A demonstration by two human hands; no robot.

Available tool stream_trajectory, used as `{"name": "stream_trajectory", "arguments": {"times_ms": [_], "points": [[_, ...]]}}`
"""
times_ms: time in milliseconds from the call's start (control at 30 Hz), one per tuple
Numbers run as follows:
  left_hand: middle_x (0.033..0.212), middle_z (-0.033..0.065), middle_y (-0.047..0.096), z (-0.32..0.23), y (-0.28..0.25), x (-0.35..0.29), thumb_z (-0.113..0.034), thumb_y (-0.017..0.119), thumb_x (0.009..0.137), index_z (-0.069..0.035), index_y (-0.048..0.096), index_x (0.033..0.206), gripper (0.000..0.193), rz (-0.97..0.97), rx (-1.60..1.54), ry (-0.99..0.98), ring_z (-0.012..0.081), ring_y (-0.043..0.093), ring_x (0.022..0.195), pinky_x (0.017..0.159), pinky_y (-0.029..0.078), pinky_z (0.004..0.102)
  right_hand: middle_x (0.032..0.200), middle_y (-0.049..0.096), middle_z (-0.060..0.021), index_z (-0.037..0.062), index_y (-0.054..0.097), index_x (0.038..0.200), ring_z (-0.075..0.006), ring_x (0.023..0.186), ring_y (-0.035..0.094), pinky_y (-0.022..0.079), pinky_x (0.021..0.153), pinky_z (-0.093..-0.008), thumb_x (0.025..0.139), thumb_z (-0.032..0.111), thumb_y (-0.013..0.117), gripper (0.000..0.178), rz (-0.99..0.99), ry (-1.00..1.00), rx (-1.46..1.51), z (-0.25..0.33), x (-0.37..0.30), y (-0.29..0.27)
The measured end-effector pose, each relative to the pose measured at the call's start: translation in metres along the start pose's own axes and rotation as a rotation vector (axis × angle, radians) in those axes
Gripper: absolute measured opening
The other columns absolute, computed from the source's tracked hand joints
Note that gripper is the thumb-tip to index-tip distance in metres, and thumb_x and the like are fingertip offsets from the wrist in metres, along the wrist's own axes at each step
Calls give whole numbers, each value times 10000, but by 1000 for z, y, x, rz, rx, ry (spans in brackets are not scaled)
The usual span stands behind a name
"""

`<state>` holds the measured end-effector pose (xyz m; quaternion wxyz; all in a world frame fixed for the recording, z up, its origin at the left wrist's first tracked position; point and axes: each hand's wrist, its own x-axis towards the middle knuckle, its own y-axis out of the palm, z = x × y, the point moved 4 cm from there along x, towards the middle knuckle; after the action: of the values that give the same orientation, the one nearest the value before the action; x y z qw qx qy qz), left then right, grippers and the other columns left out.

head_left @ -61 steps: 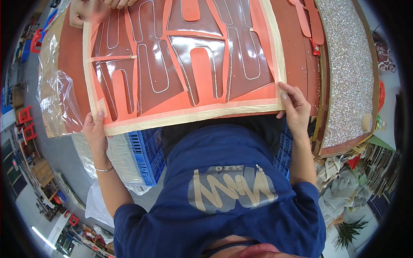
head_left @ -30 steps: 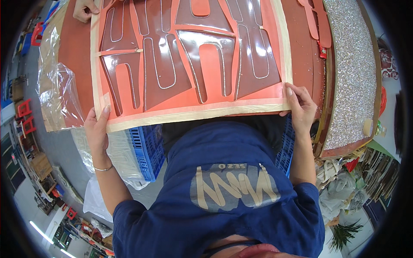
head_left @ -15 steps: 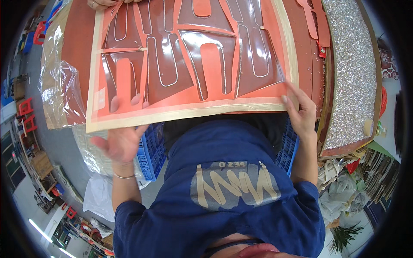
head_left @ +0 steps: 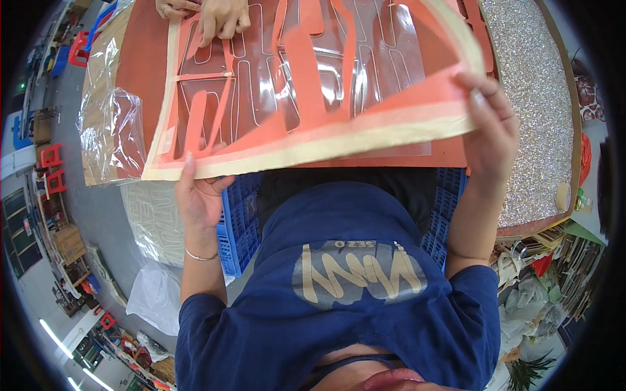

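Below the table (head_left: 142, 78), a blue crate (head_left: 240, 225) stands on our left. Our left hand (head_left: 199, 199) holds the near edge of the coral template (head_left: 306, 85) by its left corner, thumb on top. Our right hand (head_left: 492, 127) pinches its right near corner, raised and tilted above the clear film (head_left: 409, 65), which lies on the table with silver outlines. Beyond, a co-worker's hands (head_left: 223, 16) press at the template's far left; our right forearm overlaps the glitter panel (head_left: 531, 117).
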<state>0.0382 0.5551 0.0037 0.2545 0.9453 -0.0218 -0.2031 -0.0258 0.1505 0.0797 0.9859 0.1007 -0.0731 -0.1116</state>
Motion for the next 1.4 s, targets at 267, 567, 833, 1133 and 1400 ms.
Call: {"name": "stream_trajectory", "arguments": {"times_ms": [267,567,833,1133,1400], "points": [[1156,251,573,6,-12,9,-148,435,965,28,405,1267,351,82,-189,-156,335,616,1022,737,609,402,1006,619,-116,-31,355,1369,-69,554,551,444,419,-189,906,32,499,490,-251,258,-206,-48,-59,-17],[1045,189,623,13,-16,7,-99,532,922,42,460,1212,331,-58,226,-105,260,676,851,627,621,324,847,567,-37,2,530,1260,-36,502,490,401,384,-176,905,68,555,361,-384,464,-310,-77,-78,-40],[996,181,635,11,-16,7,-94,578,896,60,472,1191,349,-99,297,-72,252,685,784,596,621,304,891,561,-40,-25,594,1169,-67,578,531,469,418,-186,903,49,542,281,-327,318,-270,-80,-77,-42],[966,196,633,12,-23,8,-100,574,897,77,480,1156,327,-143,373,-87,251,687,722,546,616,300,878,550,-50,-37,612,1135,-74,635,550,491,437,-183,904,17,521,254,-271,279,-456,-80,-76,-39],[964,197,633,14,-21,10,-98,547,908,82,476,1160,318,-105,341,-52,252,686,720,542,614,305,845,534,-36,-23,633,1112,-64,591,529,460,418,-176,897,8,530,240,-276,293,-497,-79,-74,-35]]}}
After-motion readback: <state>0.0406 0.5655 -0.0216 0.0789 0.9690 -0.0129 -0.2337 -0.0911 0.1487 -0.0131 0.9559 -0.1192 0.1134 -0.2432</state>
